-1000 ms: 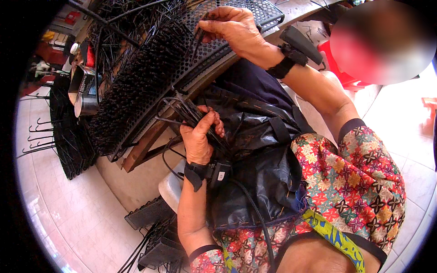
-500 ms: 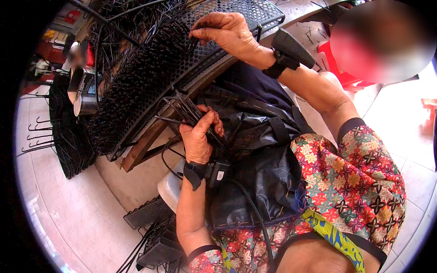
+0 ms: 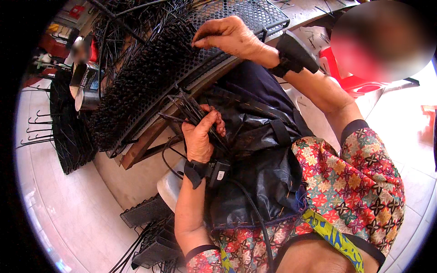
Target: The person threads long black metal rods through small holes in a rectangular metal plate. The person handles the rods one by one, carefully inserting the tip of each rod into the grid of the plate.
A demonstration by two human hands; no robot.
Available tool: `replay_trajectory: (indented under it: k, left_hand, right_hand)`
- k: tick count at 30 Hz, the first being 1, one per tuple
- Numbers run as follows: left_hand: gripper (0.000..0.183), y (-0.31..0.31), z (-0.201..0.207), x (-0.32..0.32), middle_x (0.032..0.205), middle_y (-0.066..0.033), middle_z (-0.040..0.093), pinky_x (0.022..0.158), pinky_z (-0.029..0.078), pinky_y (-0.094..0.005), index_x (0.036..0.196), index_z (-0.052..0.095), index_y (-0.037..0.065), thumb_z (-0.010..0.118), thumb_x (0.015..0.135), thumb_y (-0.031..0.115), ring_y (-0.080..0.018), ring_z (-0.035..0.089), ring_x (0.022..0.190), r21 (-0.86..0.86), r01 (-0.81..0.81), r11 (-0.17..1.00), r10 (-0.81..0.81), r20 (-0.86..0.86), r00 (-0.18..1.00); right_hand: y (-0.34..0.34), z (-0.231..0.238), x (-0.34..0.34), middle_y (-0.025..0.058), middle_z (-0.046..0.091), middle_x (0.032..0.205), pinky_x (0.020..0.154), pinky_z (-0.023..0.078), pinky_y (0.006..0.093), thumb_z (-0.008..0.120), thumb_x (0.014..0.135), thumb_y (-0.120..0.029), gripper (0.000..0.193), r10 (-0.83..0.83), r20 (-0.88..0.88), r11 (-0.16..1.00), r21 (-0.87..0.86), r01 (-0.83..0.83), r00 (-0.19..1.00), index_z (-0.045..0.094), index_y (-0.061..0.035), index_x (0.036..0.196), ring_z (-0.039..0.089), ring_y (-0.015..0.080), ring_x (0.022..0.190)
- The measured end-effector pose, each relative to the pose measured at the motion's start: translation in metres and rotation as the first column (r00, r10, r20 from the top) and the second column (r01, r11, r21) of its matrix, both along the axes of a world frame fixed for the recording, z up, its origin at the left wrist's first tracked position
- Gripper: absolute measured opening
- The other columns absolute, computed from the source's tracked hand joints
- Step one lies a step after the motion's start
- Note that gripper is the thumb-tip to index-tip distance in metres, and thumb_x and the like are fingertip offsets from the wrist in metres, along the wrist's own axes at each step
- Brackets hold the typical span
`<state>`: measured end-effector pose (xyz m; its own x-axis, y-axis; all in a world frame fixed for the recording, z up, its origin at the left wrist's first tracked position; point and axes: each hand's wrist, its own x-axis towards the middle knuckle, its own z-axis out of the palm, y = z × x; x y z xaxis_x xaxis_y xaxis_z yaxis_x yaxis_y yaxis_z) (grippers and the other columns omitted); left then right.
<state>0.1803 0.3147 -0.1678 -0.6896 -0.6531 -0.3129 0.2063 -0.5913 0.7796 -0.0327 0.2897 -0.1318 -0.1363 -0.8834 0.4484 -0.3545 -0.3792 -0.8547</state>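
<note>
A black perforated metal panel (image 3: 236, 16) lies tilted at the table's edge. Dense rows of short black strip ends (image 3: 145, 73) stand up from its holes. At the right end of these rows, my right hand (image 3: 232, 38) pinches thumb and fingertips together. Whatever lies in that pinch is too small and dark to make out. Lower down, close to the panel's near edge, my left hand (image 3: 201, 134) is closed round a bundle of thin black strips (image 3: 189, 105). Their ends fan out above my thumb.
Loose black strips (image 3: 120, 27) are heaped behind the panel. Stacked black perforated racks with hooks (image 3: 70, 127) stand at left, and more racks (image 3: 152, 227) lie on the floor below. A metal can (image 3: 86, 99) sits left of the panel. Another person sits by a red stool (image 3: 339, 75).
My right hand has shifted slightly down and stays pinched by the rows. My left hand keeps its hold on the bundle, almost unmoved. The view has shifted a little.
</note>
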Motion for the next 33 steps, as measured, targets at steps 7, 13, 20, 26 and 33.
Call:
replay_trajectory:
  k: [7, 13, 20, 26, 33]
  left_hand:
    - [0.012, -0.001, -0.002, -0.001, 0.066, -0.0065, 0.047, 0.044, 0.039, -0.0263, 0.085, 0.048, 0.006, 0.055, 0.076, 0.007, -0.0150, 0.046, 0.051, 0.018, 0.027, 0.999, -0.026, -0.052, 0.998]
    - [0.013, -0.001, -0.004, -0.001, 0.066, -0.0065, 0.047, 0.045, 0.040, -0.0262, 0.086, 0.047, 0.005, 0.055, 0.076, 0.007, -0.0147, 0.046, 0.052, 0.010, 0.027, 1.000, -0.027, -0.043, 0.999]
    - [0.012, -0.001, -0.002, 0.000, 0.066, -0.0072, 0.047, 0.044, 0.040, -0.0261, 0.086, 0.047, 0.006, 0.054, 0.076, 0.006, -0.0151, 0.046, 0.051, 0.023, 0.007, 1.000, -0.006, -0.036, 0.999]
    - [0.011, 0.000, 0.000, -0.002, 0.065, -0.0074, 0.046, 0.044, 0.040, -0.0259, 0.086, 0.047, 0.006, 0.053, 0.076, 0.005, -0.0150, 0.045, 0.051, 0.020, 0.011, 1.000, -0.010, -0.045, 0.999]
    - [0.012, -0.001, 0.000, 0.002, 0.066, -0.0078, 0.047, 0.044, 0.039, -0.0263, 0.086, 0.047, 0.006, 0.054, 0.076, 0.004, -0.0151, 0.045, 0.051, 0.029, 0.030, 0.999, -0.028, -0.062, 0.998]
  right_hand:
    - [-0.019, 0.015, 0.017, 0.0150, 0.052, 0.054, 0.045, 0.041, 0.0301, 0.059, 0.074, -0.016, 0.016, -0.205, -0.523, 0.977, -0.165, 0.138, 0.827, 0.058, -0.0004, 0.078, 0.053, 0.0244, 0.047]
    - [-0.026, 0.019, 0.021, 0.0159, 0.054, 0.057, 0.048, 0.043, 0.0338, 0.059, 0.070, -0.013, 0.012, -0.251, -0.597, 0.964, -0.224, 0.142, 0.762, 0.058, -0.0013, 0.075, 0.055, 0.0291, 0.054]
    - [-0.035, 0.022, 0.021, 0.0148, 0.055, 0.061, 0.053, 0.044, 0.0365, 0.059, 0.066, -0.012, 0.012, -0.184, -0.641, 0.974, -0.222, 0.049, 0.745, 0.057, -0.0031, 0.073, 0.056, 0.0300, 0.061]
    - [-0.042, 0.033, 0.030, 0.0143, 0.055, 0.065, 0.056, 0.044, 0.0385, 0.057, 0.067, -0.013, 0.011, -0.119, -0.760, 0.977, -0.204, -0.061, 0.639, 0.054, -0.0023, 0.069, 0.055, 0.0318, 0.066]
    - [0.003, 0.020, 0.034, 0.0119, 0.052, 0.065, 0.054, 0.043, 0.0366, 0.061, 0.070, -0.023, 0.024, -0.295, -0.660, 0.940, -0.332, 0.083, 0.691, 0.055, -0.0016, 0.080, 0.053, 0.0286, 0.064]
